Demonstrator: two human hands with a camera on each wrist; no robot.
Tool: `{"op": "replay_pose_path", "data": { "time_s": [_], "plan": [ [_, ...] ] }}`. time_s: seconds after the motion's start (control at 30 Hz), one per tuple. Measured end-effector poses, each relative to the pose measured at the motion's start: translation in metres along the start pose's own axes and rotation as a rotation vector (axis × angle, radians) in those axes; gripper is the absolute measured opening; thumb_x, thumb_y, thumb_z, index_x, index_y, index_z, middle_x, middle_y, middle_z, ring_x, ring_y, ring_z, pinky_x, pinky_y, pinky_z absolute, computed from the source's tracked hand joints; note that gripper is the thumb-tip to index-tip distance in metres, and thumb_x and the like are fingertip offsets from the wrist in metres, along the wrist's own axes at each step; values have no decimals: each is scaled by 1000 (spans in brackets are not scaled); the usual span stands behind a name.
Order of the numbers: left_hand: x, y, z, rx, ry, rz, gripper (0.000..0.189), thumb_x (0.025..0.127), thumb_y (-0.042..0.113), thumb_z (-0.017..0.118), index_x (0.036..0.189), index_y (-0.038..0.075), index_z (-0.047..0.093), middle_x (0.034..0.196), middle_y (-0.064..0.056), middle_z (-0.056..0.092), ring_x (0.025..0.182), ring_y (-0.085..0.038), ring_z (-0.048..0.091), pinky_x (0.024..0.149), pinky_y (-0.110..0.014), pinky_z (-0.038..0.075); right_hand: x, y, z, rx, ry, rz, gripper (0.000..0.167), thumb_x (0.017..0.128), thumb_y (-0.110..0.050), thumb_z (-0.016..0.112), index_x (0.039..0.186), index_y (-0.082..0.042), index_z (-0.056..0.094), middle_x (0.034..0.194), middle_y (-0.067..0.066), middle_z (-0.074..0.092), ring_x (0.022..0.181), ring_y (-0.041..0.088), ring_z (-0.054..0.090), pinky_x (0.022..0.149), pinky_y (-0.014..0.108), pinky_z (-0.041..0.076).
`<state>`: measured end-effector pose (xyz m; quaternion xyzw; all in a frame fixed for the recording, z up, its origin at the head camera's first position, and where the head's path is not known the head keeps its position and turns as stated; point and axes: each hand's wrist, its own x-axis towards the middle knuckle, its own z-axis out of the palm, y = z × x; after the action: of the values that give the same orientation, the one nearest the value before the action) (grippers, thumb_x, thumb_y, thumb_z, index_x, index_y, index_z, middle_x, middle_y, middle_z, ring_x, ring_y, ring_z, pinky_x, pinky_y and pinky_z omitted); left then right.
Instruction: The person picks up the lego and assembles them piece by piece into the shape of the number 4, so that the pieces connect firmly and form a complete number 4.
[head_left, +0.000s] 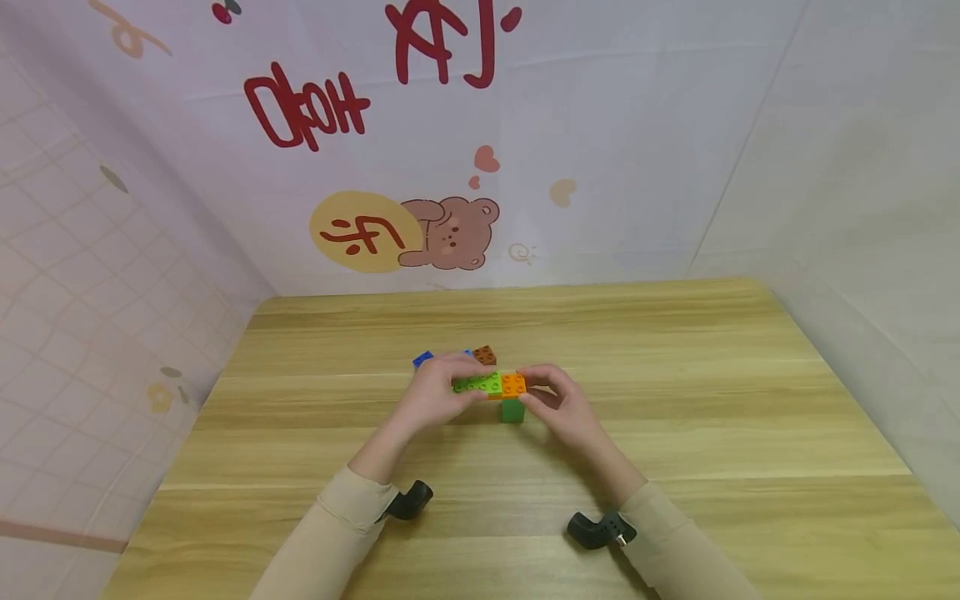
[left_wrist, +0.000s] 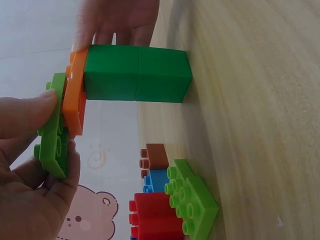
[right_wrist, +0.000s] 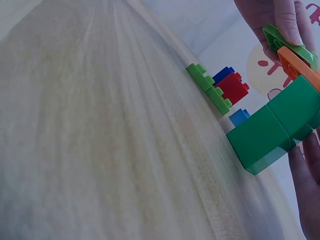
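Observation:
Over the middle of the table my left hand (head_left: 438, 396) pinches a light green brick (left_wrist: 52, 130) between thumb and fingers. This brick overlaps the studded top of an orange brick (left_wrist: 76, 92); whether it is fully pressed on cannot be told. The orange brick caps two dark green blocks (left_wrist: 137, 74) stacked upright on the table, and juts out past them toward the left. At its right end my right hand (head_left: 566, 408) grips the orange brick with thumb and forefinger. The other right fingers pass behind the green stack in the left wrist view.
Behind my left hand lie loose bricks: a brown one (head_left: 485, 355), a dark blue one (head_left: 423, 359), a light blue one (left_wrist: 159, 180), a red one (left_wrist: 157, 216) and light green ones (left_wrist: 192, 202). A printed cloth wall (head_left: 600, 167) rises at the table's back edge.

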<state>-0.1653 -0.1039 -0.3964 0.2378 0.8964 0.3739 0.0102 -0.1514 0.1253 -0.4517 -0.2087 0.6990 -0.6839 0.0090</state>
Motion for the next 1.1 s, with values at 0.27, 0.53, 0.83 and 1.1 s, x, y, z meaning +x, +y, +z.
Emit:
{"op": "replay_pose_path", "data": {
  "time_s": [0.27, 0.53, 0.83, 1.1],
  "plan": [
    [1, 1, 0, 0, -6, -28, 35, 84, 13, 80, 119, 13, 74, 114, -2, 70, 109, -25, 60, 94, -46, 49, 0, 0, 2, -1, 13, -12, 31, 91, 10, 63, 121, 12, 57, 122, 23, 56, 111, 27, 59, 94, 30, 52],
    [2, 2, 0, 18, -27, -55, 33, 85, 13, 79, 117, 15, 75, 110, 1, 71, 99, -19, 60, 84, -39, 52, -1, -1, 2, 4, 13, -7, 31, 92, 10, 62, 122, 12, 56, 123, 25, 55, 109, 16, 59, 95, 28, 51],
    [4, 4, -1, 13, -45, -83, 32, 85, 12, 80, 116, 15, 75, 109, -1, 71, 103, -21, 60, 88, -40, 52, -1, 0, 2, -3, 12, -20, 31, 91, 11, 63, 122, 12, 57, 123, 25, 55, 109, 19, 60, 95, 29, 52],
    [6, 0, 0, -53, -43, -104, 32, 83, 10, 80, 114, 16, 76, 109, 0, 71, 103, -22, 61, 90, -42, 51, -1, 0, 2, 2, 19, -13, 31, 91, 11, 63, 122, 12, 57, 123, 24, 56, 110, 22, 60, 95, 31, 52]
  ]
}}
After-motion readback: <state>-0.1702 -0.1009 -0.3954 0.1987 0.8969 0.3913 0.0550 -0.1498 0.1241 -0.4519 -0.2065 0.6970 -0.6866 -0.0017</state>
